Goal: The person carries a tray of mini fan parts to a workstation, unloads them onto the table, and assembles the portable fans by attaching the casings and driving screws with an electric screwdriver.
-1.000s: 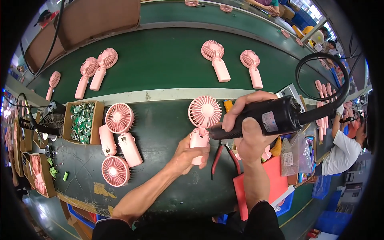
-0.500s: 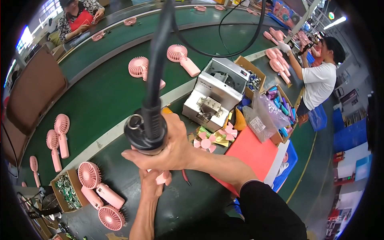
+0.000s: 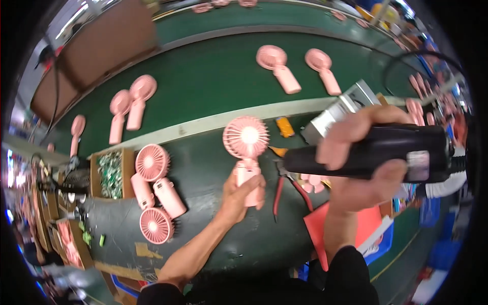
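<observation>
A pink handheld fan [image 3: 245,137] stands upright in my left hand [image 3: 234,201], whose fingers wrap round its handle below the round grille. My right hand [image 3: 351,132] grips a black electric screwdriver [image 3: 396,147], blurred by motion and lying almost level. Its narrow end points left toward the fan but stays apart from it. Under that end lie red-handled pliers [image 3: 278,198], and a pink fan blade [image 3: 313,184] is partly covered by my right hand. Two more pink fans, one with its grille up [image 3: 152,161] and one nearer me [image 3: 156,225], lie on the dark bench to the left.
A cardboard box [image 3: 128,173] of small green circuit boards stands at left. Beyond the pale rail [image 3: 188,131], several pink fans [image 3: 287,79] lie on the green conveyor [image 3: 208,71]. A metal machine [image 3: 325,122], yellow piece [image 3: 285,127] and red sheet [image 3: 319,229] are to the right.
My right hand has swung the screwdriver from upright over the left hand to level at the right. The held fan now shows fully. My view has turned to the left.
</observation>
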Demonstrator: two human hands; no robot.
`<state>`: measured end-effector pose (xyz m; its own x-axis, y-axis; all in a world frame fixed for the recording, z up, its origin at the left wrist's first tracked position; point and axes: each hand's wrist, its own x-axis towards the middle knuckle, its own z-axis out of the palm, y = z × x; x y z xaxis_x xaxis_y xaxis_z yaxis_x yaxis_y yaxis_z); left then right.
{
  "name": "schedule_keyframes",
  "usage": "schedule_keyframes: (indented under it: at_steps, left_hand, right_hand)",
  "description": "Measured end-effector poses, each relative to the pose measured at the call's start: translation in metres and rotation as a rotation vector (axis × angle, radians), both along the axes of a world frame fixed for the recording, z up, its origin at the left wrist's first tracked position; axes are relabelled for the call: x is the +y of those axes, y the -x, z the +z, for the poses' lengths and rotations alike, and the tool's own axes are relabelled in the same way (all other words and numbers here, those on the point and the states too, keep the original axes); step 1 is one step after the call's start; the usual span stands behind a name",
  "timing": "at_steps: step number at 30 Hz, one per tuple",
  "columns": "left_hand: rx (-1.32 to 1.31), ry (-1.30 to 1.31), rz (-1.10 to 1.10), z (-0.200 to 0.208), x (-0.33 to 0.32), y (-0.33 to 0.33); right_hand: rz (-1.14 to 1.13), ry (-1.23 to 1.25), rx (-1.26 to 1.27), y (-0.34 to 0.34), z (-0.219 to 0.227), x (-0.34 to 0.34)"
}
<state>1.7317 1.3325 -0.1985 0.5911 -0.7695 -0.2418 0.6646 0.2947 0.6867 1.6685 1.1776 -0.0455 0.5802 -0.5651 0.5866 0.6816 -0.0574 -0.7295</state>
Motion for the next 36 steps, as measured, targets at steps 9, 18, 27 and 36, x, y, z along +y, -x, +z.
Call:
schedule_keyframes:
  at_steps: [9,18,27,36]
  left_hand:
    - [-0.451,-0.145,0.175,-0.012,0.014,0.000]
    - [-0.394,-0.236,0.126,0.001,0.019,-0.007]
    - [-0.255,-0.108,0.186,-0.011,0.025,-0.011]
    - [-0.256,-0.118,0.169,-0.013,0.031,-0.012]
  right_hand:
    - [0.260,-0.105,-0.159,-0.019,-0.006,-0.015]
    - [0.157,-0.088,-0.115,-0.017,-0.009,-0.006]
    - [0.179,-0.081,-0.094,-0.018,-0.010,0.001]
    - [0.157,-0.066,-0.053,-0.019,-0.009,0.007]
